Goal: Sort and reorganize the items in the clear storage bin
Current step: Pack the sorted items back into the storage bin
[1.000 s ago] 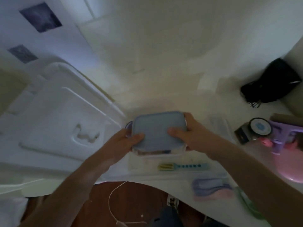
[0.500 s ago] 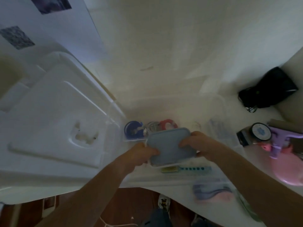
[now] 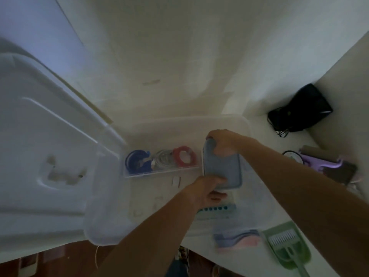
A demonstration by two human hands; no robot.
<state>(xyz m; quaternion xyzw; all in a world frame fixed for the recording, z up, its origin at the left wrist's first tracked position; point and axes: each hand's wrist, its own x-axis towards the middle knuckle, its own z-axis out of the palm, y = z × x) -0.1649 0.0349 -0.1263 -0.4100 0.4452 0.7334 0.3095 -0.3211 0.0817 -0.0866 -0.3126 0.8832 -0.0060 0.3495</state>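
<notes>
The clear storage bin (image 3: 247, 124) stands open on the white table. Inside it on the right lies a small container with a grey-blue lid (image 3: 223, 168). My right hand (image 3: 223, 139) grips its far end and my left hand (image 3: 209, 189) holds its near end. To the left inside the bin, a clear narrow tray (image 3: 159, 172) holds a blue tape roll (image 3: 137, 161), a coiled white cable (image 3: 163, 157) and a red ring (image 3: 183, 155). A teal strip with dots (image 3: 217, 207) lies under my left wrist.
The bin's white lid (image 3: 50, 148) leans at the left. On the table sit a black bag (image 3: 299, 110) at the right, a purple item (image 3: 323, 164), a green dustpan with comb (image 3: 287, 246) and a blue-pink pouch (image 3: 237, 238) near the front edge.
Both hands carried the grey-blue lidded container forward and right, turning it lengthwise and lowering it into the bin's right side. The view tilted down, revealing the tray with rolls.
</notes>
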